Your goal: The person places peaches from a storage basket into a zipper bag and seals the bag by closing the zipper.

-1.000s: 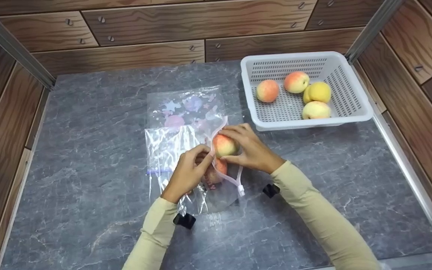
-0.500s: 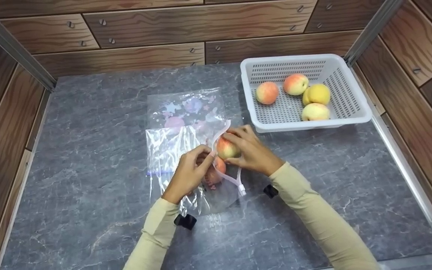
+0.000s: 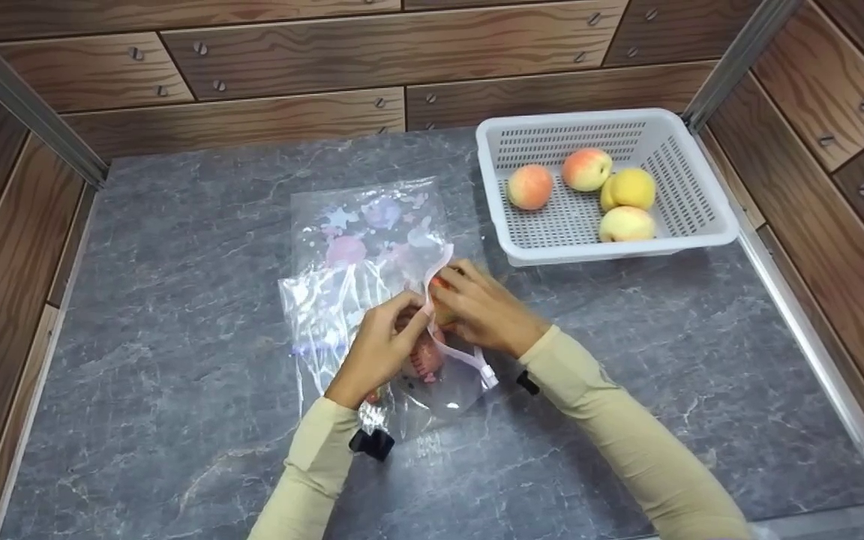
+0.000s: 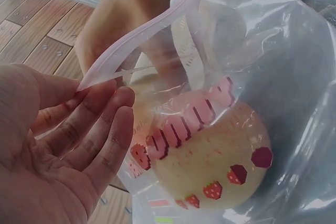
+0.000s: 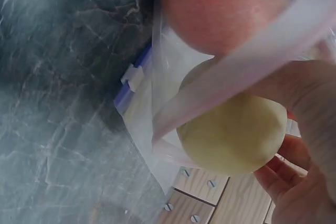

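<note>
Bag [image 4: 231, 40] pinched by left hand [image 3: 378, 343], gripped peach [image 5: 236, 137] is apparently inserted by right hand [image 3: 488, 309] from 3 o'clock. Deeper release seems required.

Head view: mounted high, angled forward and down, covering tabletop [image 3: 177, 315], basket [image 3: 589, 253], left hand [image 3: 378, 341] and right hand [image 3: 490, 309]. Left wrist view: set close, palm side, facing bag [image 4: 294, 87] and right hand. Right wrist view: set close, facing gripped fruit [image 5: 231, 137], tabletop along frame left. Shared by both wrist views: right hand and zip strip [image 5: 236, 74].
</note>
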{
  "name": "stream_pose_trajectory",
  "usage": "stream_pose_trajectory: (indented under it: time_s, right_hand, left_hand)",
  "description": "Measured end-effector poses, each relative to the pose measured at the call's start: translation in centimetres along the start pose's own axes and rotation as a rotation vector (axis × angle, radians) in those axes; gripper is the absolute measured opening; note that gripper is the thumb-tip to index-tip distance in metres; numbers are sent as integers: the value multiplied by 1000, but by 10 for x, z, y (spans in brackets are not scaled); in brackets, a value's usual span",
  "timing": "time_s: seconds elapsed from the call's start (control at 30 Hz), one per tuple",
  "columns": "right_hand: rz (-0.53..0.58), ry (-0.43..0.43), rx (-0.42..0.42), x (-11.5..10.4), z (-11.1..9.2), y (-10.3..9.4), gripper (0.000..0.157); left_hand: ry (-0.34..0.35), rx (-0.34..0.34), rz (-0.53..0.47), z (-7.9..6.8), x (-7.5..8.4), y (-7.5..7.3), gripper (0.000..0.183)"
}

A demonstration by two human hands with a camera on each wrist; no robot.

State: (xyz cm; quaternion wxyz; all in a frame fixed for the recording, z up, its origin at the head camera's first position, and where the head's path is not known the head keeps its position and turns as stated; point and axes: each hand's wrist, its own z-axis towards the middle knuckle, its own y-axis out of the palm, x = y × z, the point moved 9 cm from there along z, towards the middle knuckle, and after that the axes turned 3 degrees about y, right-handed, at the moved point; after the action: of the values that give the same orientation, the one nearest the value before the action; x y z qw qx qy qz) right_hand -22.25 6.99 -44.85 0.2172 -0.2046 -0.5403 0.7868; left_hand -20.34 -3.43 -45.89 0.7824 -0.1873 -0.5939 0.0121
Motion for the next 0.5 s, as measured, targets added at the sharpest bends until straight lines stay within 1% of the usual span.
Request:
stream_pose_trajectory:
  time_s: [0.1, 0.2, 0.27, 0.37, 0.43, 0.5]
  right_hand:
    - [-23, -24, -10, -2, 0, 6, 57]
    - [-29, -48, -45, -6, 1, 14, 54]
    - [-22, -59, -70, -8, 0, 19, 50]
    - [18, -57, -90, -8, 1, 24, 48]
    - [53, -52, -81, -8, 1, 25, 49]
    - [102, -40, -68, -7, 1, 25, 54]
  left_hand:
    - [7, -6, 2, 1, 2, 1, 16]
    - [9, -21, -7, 2, 3, 3, 16]
    - [11, -33, -8, 3, 4, 5, 17]
    - [20, -45, -4, 3, 6, 6, 16]
    - [26, -53, -9, 4, 7, 6, 15]
    - [29, -63, -11, 4, 7, 7, 15]
